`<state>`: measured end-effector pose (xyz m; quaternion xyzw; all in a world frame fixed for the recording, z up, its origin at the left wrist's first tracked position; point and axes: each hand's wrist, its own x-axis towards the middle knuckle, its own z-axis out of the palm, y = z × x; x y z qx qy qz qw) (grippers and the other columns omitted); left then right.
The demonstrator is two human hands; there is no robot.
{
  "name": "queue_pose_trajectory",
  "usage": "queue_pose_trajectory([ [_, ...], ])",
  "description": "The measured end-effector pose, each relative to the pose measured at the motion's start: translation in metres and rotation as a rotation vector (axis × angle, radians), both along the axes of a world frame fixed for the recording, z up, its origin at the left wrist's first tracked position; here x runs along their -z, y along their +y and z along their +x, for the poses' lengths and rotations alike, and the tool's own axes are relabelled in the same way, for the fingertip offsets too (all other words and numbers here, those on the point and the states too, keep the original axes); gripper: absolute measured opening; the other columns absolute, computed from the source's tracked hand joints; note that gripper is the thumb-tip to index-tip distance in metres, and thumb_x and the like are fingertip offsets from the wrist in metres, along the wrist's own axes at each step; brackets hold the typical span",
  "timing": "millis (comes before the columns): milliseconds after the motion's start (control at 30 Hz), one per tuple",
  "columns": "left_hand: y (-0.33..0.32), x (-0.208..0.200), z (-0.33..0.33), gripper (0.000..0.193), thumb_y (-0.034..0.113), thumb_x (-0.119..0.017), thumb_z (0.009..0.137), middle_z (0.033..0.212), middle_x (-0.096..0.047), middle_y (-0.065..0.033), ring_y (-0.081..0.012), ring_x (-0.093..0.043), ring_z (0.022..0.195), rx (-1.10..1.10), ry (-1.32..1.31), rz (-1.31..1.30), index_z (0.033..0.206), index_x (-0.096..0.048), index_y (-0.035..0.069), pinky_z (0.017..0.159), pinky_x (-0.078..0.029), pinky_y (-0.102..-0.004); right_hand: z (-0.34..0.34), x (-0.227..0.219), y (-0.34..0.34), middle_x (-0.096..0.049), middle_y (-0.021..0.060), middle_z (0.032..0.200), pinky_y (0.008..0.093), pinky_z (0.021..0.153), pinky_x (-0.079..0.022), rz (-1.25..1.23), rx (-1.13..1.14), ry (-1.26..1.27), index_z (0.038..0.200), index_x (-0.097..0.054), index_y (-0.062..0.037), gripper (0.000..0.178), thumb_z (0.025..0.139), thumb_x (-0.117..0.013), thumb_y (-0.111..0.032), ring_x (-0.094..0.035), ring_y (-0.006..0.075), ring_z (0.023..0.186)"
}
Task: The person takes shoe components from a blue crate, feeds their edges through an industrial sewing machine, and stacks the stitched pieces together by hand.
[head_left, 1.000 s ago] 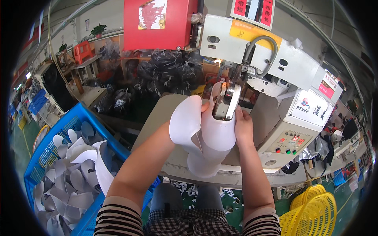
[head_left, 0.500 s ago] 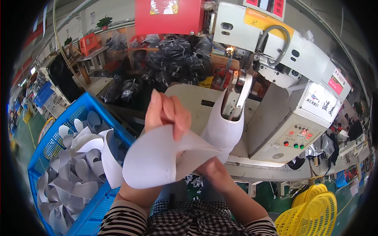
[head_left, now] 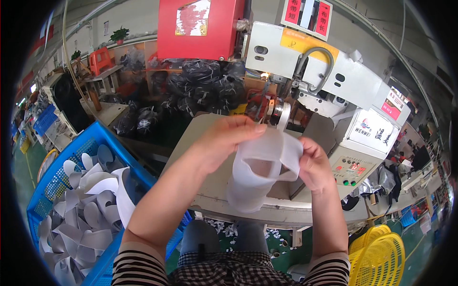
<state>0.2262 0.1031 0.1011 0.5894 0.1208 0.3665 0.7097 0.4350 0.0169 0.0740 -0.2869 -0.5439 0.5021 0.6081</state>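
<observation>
The curved white sheet (head_left: pixel 261 147) was finger-pinched by the left hand (head_left: pixel 230 134) at ten o'clock and right hand (head_left: pixel 314 164) at three, seemingly to spread its opening.

Red machine signs (head_left: pixel 323 19): characters, one o'clock
White panel (head_left: pixel 374 129): lettering, three o'clock
Control display (head_left: pixel 354 166): we see digits, three o'clock
</observation>
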Motion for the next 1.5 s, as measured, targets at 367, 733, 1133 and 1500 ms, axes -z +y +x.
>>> queue_pose_trajectory([
  [367,0.063,-0.013,0.043,0.01,0.013,-0.063,0.074,0.069,-0.055,0.0004,-0.0067,-0.051,0.065,-0.195,0.061,0.126,0.072,-0.055,0.009,0.06,-0.038,-0.0205,0.023,-0.013,0.065,-0.053,0.0002,0.071,0.0249,0.062,-0.038,-0.023,0.324,0.177,0.071,-0.053,-0.0089,0.01,0.073,-0.06,-0.015,-0.051,0.0105,0.068],
  [733,0.083,-0.011,0.053,0.013,0.019,-0.054,0.083,0.076,-0.056,-0.0027,-0.0112,-0.054,0.073,-0.036,0.022,-0.028,0.082,-0.058,0.006,0.068,-0.042,-0.0262,0.024,-0.004,0.085,-0.051,-0.0033,0.066,0.0239,0.055,-0.034,-0.101,0.288,0.301,0.075,-0.055,-0.0121,0.014,0.078,-0.056,-0.026,-0.044,0.0091,0.059],
  [1133,0.084,0.046,0.058,0.028,0.034,-0.043,0.092,0.079,-0.054,0.0034,-0.0115,-0.053,0.08,0.089,-0.085,-0.164,0.095,-0.056,0.01,0.074,-0.04,-0.0304,0.019,0.034,0.073,-0.051,-0.0003,0.061,0.0186,0.043,-0.031,0.026,0.344,0.262,0.076,-0.057,-0.0055,0.018,0.088,-0.05,-0.018,-0.044,0.0065,0.051],
  [1500,0.086,0.048,0.06,0.023,0.03,-0.048,0.09,0.065,-0.048,0.0043,-0.0096,-0.047,0.062,-0.017,-0.067,-0.128,0.076,-0.056,0.013,0.062,-0.038,-0.0275,0.014,0.034,0.075,-0.052,-0.0007,0.059,0.0169,0.041,-0.03,0.011,0.5,0.219,0.076,-0.057,-0.0072,0.015,0.087,-0.051,-0.015,-0.045,0.0046,0.048],
])
